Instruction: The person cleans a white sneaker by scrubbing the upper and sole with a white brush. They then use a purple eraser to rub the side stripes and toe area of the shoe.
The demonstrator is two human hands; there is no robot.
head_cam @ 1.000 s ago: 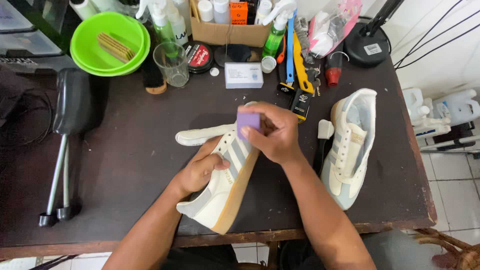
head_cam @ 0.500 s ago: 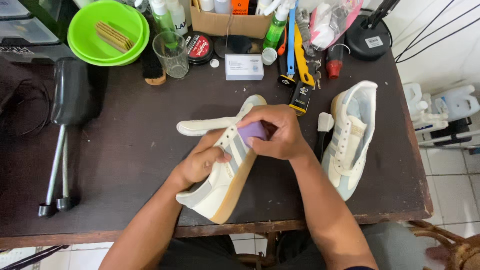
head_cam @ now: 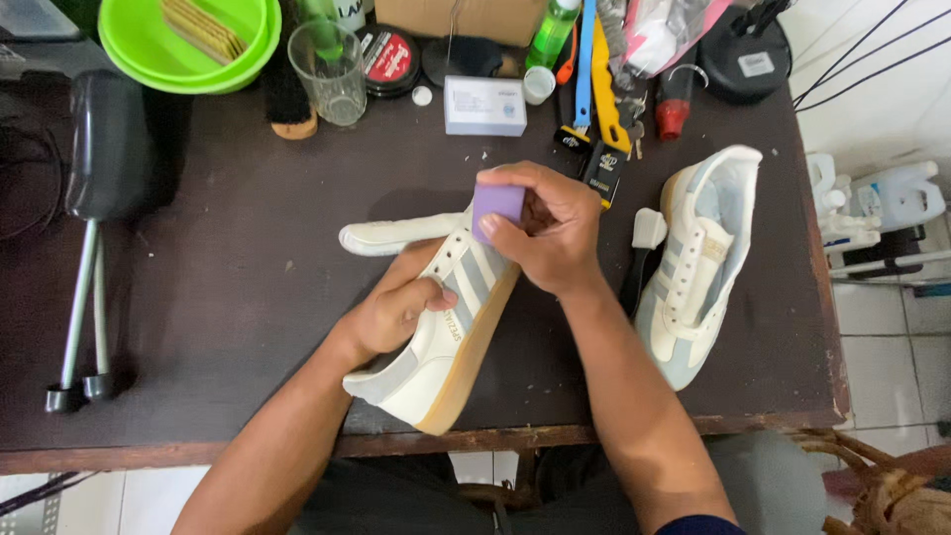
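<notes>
Left hand (head_cam: 396,309) grips the cream sneaker (head_cam: 446,332) on its side; right hand (head_cam: 550,233) pinches purple block (head_cam: 497,203) against it

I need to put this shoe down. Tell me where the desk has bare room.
Widest bare patch: dark desk between the black stand on the left and the insole. A smaller one lies at the front edge between the held shoe in the left hand and the second shoe. The back edge is crowded: green bowl, glass, small white box, tools.
</notes>
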